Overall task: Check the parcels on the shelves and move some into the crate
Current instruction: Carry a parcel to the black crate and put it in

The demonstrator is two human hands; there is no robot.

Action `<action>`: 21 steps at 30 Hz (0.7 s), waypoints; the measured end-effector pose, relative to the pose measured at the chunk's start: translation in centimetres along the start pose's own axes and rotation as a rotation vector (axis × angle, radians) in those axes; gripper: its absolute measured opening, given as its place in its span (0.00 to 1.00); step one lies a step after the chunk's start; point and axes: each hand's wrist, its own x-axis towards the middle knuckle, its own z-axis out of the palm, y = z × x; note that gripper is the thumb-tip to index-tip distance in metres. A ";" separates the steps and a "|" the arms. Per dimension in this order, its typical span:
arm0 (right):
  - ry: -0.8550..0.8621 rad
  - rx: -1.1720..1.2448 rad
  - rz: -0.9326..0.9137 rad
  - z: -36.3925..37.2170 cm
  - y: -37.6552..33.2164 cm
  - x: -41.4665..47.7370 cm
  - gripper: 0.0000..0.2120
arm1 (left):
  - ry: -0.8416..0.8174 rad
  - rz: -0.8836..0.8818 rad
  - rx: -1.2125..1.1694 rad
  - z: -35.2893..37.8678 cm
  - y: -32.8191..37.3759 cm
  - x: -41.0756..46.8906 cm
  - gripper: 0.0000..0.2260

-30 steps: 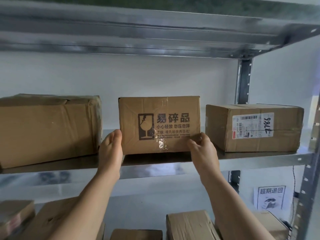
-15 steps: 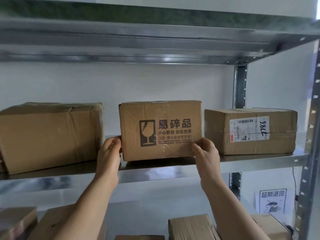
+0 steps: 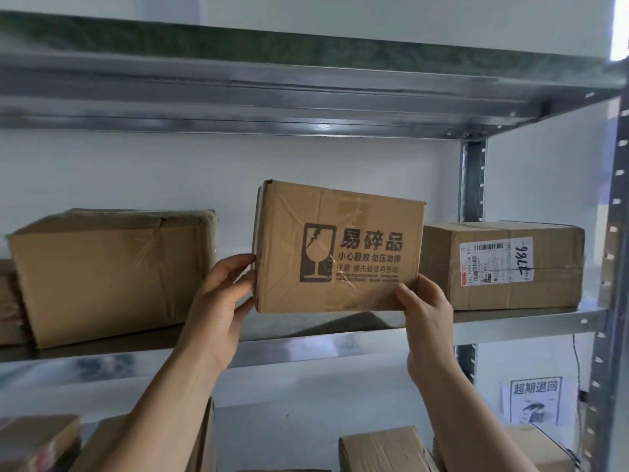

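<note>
A brown cardboard parcel (image 3: 337, 247) printed with a broken-glass symbol and black characters is held clear of the metal shelf (image 3: 510, 321), tilted with its left end higher. My left hand (image 3: 221, 298) grips its lower left edge. My right hand (image 3: 425, 308) grips its lower right corner. A large plain parcel (image 3: 112, 274) stands on the shelf to the left. A parcel with a white shipping label (image 3: 503, 264) stands to the right. No crate is in view.
A second metal shelf (image 3: 306, 107) runs close overhead. Steel uprights (image 3: 471, 182) stand at the right. Several more parcels (image 3: 384, 451) lie on the lower shelf. A printed paper sign (image 3: 536, 400) hangs on the white wall at lower right.
Both hands have lifted the middle parcel off the shelf, raising it and tilting its left end up. The camera has tipped upward a little.
</note>
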 end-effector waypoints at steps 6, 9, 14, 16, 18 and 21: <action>0.043 0.111 0.021 0.4 -0.5 -0.4 0.13 | -0.136 -0.058 -0.129 -1.2 0.9 0.8 0.31; 0.046 0.154 0.035 0.9 -0.8 -0.7 0.11 | -0.208 -0.062 -0.085 -1.7 0.7 1.3 0.37; 0.031 0.133 0.052 1.4 -1.6 -1.1 0.13 | -0.285 0.013 0.018 -1.4 1.3 0.6 0.31; 0.000 0.117 0.076 1.3 -2.0 -1.2 0.17 | -0.224 -0.037 -0.065 -1.0 2.0 0.1 0.21; -0.049 0.118 0.122 1.3 -2.4 -1.3 0.24 | -0.152 -0.093 -0.137 -1.4 2.4 0.2 0.13; -0.104 0.150 0.180 1.3 -3.4 -1.7 0.34 | -0.157 -0.123 -0.081 -2.1 2.6 0.6 0.27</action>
